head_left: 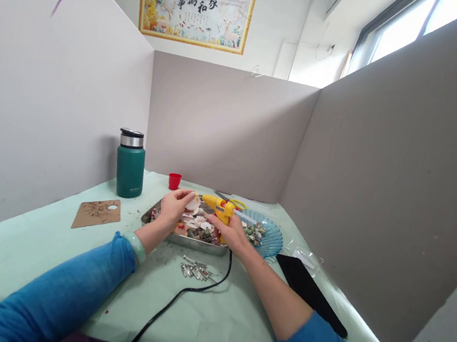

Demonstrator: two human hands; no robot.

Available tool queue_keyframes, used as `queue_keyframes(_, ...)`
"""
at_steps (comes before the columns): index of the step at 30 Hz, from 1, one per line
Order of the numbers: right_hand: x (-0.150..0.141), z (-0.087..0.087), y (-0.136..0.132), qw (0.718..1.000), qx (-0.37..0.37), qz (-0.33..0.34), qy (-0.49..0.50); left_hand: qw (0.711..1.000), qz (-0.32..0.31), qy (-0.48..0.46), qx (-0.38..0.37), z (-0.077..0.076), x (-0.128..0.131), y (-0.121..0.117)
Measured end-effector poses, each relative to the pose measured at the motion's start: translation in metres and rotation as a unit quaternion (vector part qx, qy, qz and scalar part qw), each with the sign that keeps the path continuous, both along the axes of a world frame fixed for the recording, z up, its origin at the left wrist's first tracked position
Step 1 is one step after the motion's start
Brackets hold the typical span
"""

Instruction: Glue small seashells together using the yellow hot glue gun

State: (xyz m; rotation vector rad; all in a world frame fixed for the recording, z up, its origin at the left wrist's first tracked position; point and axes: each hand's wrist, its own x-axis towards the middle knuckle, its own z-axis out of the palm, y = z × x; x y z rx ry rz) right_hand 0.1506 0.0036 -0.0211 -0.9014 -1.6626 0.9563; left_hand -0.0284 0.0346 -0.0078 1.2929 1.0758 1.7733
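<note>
My right hand (230, 233) is closed around the grip of a yellow hot glue gun (216, 204), whose nozzle points left. A pale glue stick (246, 216) sticks out of its back end. In my left hand (174, 207) a whitish seashell (193, 205) is pinched by the fingertips, close to the nozzle. Whether nozzle and shell touch, I cannot tell. Both hands are above a metal tray (198, 244) filled with shells of several kinds, partly hidden by the hands. From the gun a black cord (186, 289) runs toward the table's front edge.
Right of the tray stands a blue scalloped plate (273, 240) with small shells. Yellow-handled scissors (239, 203) and a red cup (174, 181) are behind. A green bottle (129, 169) and brown board (97, 213) lie left; metal pieces (196, 271) in front; a black strip (308, 292) right.
</note>
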Motion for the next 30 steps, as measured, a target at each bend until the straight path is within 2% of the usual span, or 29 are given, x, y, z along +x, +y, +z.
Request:
queue_keyframes(13, -0.0017, 0.0013, -0.0036, 1.0, -0.023, -0.012, -0.01, 0.998, -0.019, -0.055, -0.036, 0.006, 0.0035, -0.0081)
queue_keyframes(30, -0.0023, 0.0002, -0.0035, 0.999, 0.025, -0.026, -0.035, 0.997, -0.028, -0.052, -0.046, 0.0049, 0.0018, -0.0065)
